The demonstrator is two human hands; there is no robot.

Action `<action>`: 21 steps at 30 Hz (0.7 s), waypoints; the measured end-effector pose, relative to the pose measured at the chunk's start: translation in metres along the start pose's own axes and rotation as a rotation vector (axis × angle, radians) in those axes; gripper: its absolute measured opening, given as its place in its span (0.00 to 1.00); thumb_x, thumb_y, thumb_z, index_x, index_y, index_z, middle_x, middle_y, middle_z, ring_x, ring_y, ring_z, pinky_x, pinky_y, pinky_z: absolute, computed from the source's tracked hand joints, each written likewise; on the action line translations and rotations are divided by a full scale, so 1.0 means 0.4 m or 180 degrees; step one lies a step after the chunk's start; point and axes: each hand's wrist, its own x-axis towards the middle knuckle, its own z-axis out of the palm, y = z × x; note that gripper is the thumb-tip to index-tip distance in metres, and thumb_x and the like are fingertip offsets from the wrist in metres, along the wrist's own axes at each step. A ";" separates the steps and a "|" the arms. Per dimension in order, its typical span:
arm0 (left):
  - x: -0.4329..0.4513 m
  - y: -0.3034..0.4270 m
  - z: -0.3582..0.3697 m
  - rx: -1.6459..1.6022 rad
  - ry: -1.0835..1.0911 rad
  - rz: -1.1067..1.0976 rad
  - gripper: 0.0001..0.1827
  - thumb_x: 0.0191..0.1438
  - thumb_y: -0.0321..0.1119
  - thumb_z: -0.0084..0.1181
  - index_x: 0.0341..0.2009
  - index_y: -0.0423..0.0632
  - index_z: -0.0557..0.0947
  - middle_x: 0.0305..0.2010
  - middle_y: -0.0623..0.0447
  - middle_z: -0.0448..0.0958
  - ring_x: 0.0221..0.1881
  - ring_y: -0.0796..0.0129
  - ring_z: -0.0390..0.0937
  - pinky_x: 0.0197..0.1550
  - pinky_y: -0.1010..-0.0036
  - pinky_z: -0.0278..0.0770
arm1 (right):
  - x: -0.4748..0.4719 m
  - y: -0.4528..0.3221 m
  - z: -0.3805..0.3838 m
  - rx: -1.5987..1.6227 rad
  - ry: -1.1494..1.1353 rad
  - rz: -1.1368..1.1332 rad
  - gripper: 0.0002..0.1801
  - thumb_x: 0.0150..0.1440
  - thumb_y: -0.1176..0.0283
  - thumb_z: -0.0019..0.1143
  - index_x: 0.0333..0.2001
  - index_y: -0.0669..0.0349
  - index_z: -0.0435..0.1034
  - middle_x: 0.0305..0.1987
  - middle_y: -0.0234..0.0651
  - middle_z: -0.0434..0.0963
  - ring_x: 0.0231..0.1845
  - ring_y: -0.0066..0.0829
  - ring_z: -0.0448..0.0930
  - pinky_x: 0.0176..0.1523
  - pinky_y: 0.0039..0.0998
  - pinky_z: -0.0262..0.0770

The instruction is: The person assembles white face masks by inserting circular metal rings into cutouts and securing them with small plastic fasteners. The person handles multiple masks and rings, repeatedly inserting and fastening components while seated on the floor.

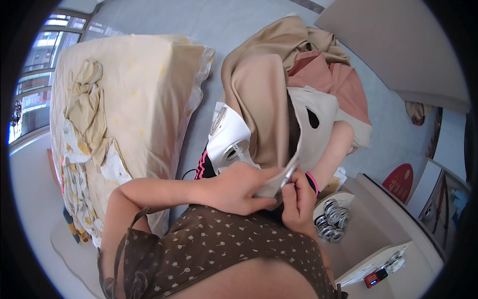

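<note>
A tan satin curtain (265, 108) with a pink part (347, 86) is gathered over my lap and the floor before me. Its white header band (319, 106) has an oval hole cut through it. To the left, two eyelet rings sit on a white stretch of the band; the nearer ring (239, 147) has something clear across it. My left hand (239, 187) grips the folded band edge from the left. On the other side, my right hand (298, 198) pinches a silvery eyelet ring (288, 175), seen edge-on, against the band. Fingers partly cover the ring.
A bed (149, 97) with crumpled cloth (87, 108) stands left. At right, several loose eyelet rings (330, 220) lie in an open cardboard-like box (358, 239). A small red-and-black device (375, 278) sits lower right. A red round-edged fan-like object (399, 183) is beyond.
</note>
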 end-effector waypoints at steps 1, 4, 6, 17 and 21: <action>0.003 -0.009 -0.013 -0.0284 0.0055 -0.0021 0.26 0.49 0.30 0.62 0.52 0.39 0.72 0.29 0.43 0.78 0.31 0.61 0.78 0.35 0.69 0.74 | 0.012 -0.005 -0.005 -0.0227 0.0042 -0.0260 0.09 0.54 0.75 0.53 0.39 0.67 0.68 0.34 0.44 0.73 0.36 0.45 0.74 0.58 0.40 0.65; 0.022 -0.054 -0.070 -0.1182 0.0182 -0.0127 0.24 0.50 0.29 0.64 0.52 0.39 0.74 0.41 0.51 0.80 0.43 0.79 0.72 0.45 0.77 0.72 | 0.052 -0.015 -0.014 -0.0743 0.0547 -0.1107 0.09 0.52 0.77 0.56 0.38 0.67 0.69 0.34 0.42 0.74 0.37 0.44 0.75 0.60 0.45 0.65; 0.022 -0.084 -0.110 -0.2135 0.0001 -0.0403 0.33 0.49 0.25 0.63 0.61 0.39 0.68 0.54 0.52 0.75 0.53 0.74 0.70 0.58 0.75 0.65 | 0.080 -0.010 -0.018 -0.0812 0.0942 -0.1089 0.10 0.52 0.76 0.57 0.38 0.67 0.69 0.34 0.41 0.74 0.36 0.44 0.75 0.58 0.42 0.66; 0.026 -0.181 -0.131 -0.2836 0.0484 -0.0046 0.37 0.48 0.29 0.66 0.62 0.40 0.66 0.47 0.54 0.77 0.48 0.75 0.73 0.54 0.76 0.68 | 0.079 0.103 -0.021 0.0900 -0.0439 0.0932 0.24 0.66 0.55 0.41 0.40 0.70 0.70 0.36 0.37 0.75 0.34 0.23 0.74 0.40 0.25 0.71; 0.036 -0.178 -0.120 -0.2649 0.0515 -0.0203 0.39 0.47 0.28 0.67 0.63 0.39 0.66 0.50 0.55 0.76 0.48 0.76 0.72 0.56 0.77 0.66 | 0.096 0.108 -0.010 0.1987 -0.0454 0.1022 0.30 0.64 0.51 0.45 0.54 0.70 0.63 0.48 0.38 0.73 0.46 0.25 0.73 0.50 0.27 0.70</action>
